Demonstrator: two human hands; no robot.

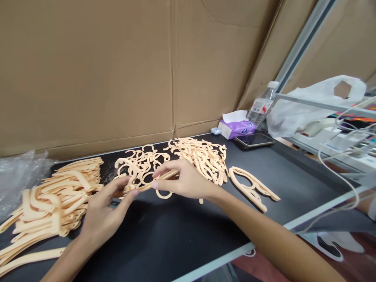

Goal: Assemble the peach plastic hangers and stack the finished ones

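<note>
Between my two hands is a peach-coloured plastic folding hanger [146, 187]. My left hand [102, 209] pinches its left end with thumb and fingers, near a curved hook part. My right hand [189, 182] grips the long arms at the other end, thumb below and fingers above. Parts of the hanger are hidden by my fingers. Just behind my hands lie loose hooks [148, 149] in a tangle. A denser pile of small curved parts [202, 154] spreads behind my right hand. Left of my left hand, long curved hanger arms [47, 199] are heaped.
A folded hanger [249, 188] lies right on the black tabletop [164, 243]. At the back right are a purple tissue pack [239, 128], a phone [254, 140] and a bottle [263, 103]. Clear plastic wrap [20, 180] lies left. A white cable [337, 178] hangs from the metal shelf.
</note>
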